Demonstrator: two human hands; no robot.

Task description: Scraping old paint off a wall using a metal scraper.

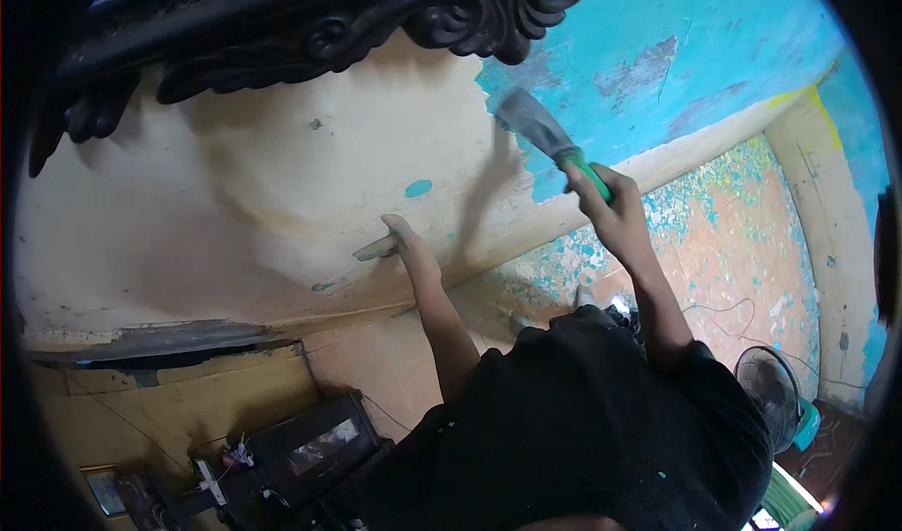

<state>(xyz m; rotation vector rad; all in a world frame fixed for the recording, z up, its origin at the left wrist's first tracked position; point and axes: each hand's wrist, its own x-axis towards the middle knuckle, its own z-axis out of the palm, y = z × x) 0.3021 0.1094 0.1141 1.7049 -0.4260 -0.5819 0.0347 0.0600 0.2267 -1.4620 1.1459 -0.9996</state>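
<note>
My right hand (616, 203) grips the green handle of a paint scraper (542, 128). Its broad metal blade, slightly blurred, lies over the ragged border between turquoise paint (613, 59) and the bare cream wall (282, 171); whether it touches the wall I cannot tell. Lower and to the left, my left hand (405, 243) rests on the stripped wall, thumb and fingers spread, holding nothing that I can see. Its fingertips look pale with dust. A small turquoise patch of paint (418, 188) remains on the cream surface above this hand.
A carved dark frame (338, 30) juts across the top left. Paint flakes (676, 200) litter the tiled floor (733, 256). An electric fan (768, 393) stands at lower right, near a thin cable (740, 330). Dark furniture (317, 446) and a power strip (210, 482) are at lower left.
</note>
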